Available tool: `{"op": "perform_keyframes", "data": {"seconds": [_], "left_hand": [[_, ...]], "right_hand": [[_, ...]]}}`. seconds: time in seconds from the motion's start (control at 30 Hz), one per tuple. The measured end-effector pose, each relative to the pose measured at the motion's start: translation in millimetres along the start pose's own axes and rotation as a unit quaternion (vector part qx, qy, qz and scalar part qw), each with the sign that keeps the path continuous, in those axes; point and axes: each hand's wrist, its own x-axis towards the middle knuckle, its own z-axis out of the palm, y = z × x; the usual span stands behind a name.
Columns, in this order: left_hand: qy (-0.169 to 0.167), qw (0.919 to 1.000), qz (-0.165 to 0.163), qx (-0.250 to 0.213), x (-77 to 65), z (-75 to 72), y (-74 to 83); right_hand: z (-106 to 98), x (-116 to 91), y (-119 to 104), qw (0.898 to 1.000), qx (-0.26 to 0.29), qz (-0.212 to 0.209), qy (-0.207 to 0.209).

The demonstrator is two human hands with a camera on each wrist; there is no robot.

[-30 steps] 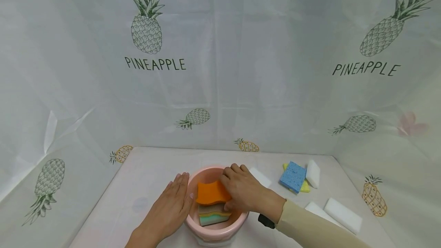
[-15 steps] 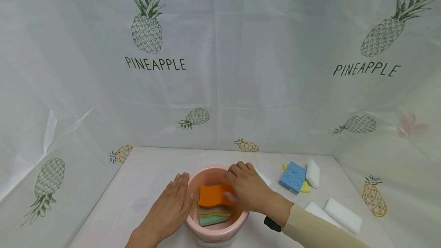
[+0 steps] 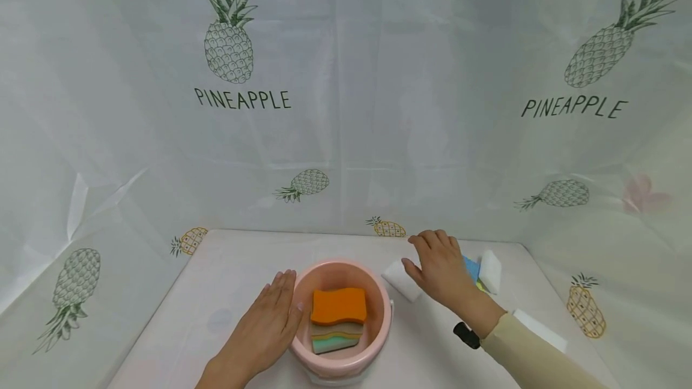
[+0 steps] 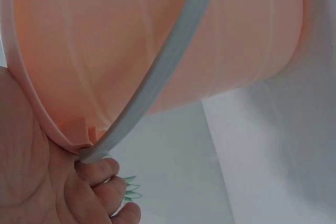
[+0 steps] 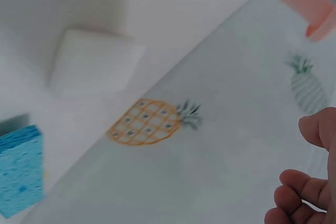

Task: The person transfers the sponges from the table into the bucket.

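I judge I'm between grasps: my right hand (image 3: pixel 444 269) hovers with nothing held, thumb apart from loosely bent fingers, beyond the pink bucket (image 3: pixel 340 368) to its right, near the white block (image 3: pixel 402 279) and blue sponge (image 3: pixel 471 268). Picking either up calls for lowering and pinching. My left hand (image 3: pixel 265 323), fingers straight and together, steadies the left rim. Inside, the bright orange sponge (image 3: pixel 339 306), wavy-edged, lies on the far side of tan and green layers (image 3: pixel 336 336).

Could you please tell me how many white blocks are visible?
3: a white block by the bucket, a second block beside the blue sponge, a third block by the sleeve; others may be hidden.
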Motion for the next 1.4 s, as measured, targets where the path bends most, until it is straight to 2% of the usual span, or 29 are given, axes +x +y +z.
{"op": "perform_keyframes", "data": {"seconds": [0.23,0.57,0.8,1.07,1.4], "left_hand": [[0.002,1.0,0.0,-0.006,-1.0,-0.7,-0.2],[0.004,1.0,0.0,-0.001,0.0,-0.3,0.4],[0.004,1.0,-0.003,-0.001,-0.6,-0.5,0.4],[0.008,1.0,-0.001,-0.002,-1.1,0.3,-0.1],[0.008,1.0,-0.001,0.001,-0.8,1.1,-1.6]], "right_hand": [[18,-27,21,0.998,-0.027,0.046,-0.035],[52,-55,23,0.993,-0.025,0.083,-0.084],[71,-64,17,0.983,-0.043,0.104,-0.145],[82,-68,18,0.976,-0.057,0.115,-0.178],[91,-69,22,0.955,-0.049,0.147,-0.251]]}}
